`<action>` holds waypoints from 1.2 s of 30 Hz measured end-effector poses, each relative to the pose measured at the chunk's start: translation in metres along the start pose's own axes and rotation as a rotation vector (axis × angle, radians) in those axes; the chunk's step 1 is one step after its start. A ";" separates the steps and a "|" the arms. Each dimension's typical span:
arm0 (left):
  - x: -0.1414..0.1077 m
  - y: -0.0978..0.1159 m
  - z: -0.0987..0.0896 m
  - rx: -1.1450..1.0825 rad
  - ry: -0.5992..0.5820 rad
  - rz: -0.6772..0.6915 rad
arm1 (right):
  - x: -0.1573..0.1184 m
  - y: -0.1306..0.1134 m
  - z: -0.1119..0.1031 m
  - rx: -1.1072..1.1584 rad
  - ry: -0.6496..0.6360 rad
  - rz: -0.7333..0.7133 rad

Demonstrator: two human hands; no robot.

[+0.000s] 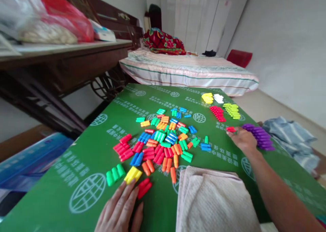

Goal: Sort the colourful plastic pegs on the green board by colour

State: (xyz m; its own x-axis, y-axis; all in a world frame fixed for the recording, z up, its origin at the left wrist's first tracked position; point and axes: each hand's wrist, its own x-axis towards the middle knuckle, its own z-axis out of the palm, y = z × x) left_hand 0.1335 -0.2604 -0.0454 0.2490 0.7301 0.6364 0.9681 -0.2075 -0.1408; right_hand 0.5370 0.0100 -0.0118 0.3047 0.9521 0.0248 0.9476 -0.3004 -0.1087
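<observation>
My left hand (121, 206) lies at the near edge with its fingers stretched out. Its fingertips touch a small group of yellow plastic tubes (132, 175), with red tubes (144, 188) close beside the fingers. Farther right, my right hand (243, 139) pinches a few small red tubes (230, 129) just left of a block of purple tubes (259, 137). Between the hands spreads a loose heap of red, blue, orange and green tubes (160, 137). Green tubes (115, 175) lie left of the yellow ones.
Sorted rows of red (217, 113), lime (231, 110), yellow (207, 97) and white tubes (218, 98) line the far right of the green table (84, 164). A folded cloth (214, 201) covers the near middle. Beyond stand a bed (188, 69) and a sewing-machine table (76, 55).
</observation>
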 end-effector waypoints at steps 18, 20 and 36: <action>0.008 0.023 -0.015 0.005 -0.038 -0.146 | -0.205 -0.145 -0.042 0.145 -0.308 -1.099; 0.008 0.024 -0.016 0.004 -0.034 -0.155 | -0.222 -0.156 -0.038 0.113 -0.365 -1.139; 0.004 0.020 -0.012 -0.033 -0.015 -0.121 | -0.244 -0.178 -0.025 0.049 -0.385 -1.187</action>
State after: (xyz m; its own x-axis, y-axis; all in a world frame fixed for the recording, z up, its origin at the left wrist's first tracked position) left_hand 0.1535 -0.2697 -0.0365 0.1310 0.7610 0.6354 0.9896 -0.1385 -0.0381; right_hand 0.2962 -0.1699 0.0260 -0.7914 0.5902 -0.1590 0.6104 0.7498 -0.2552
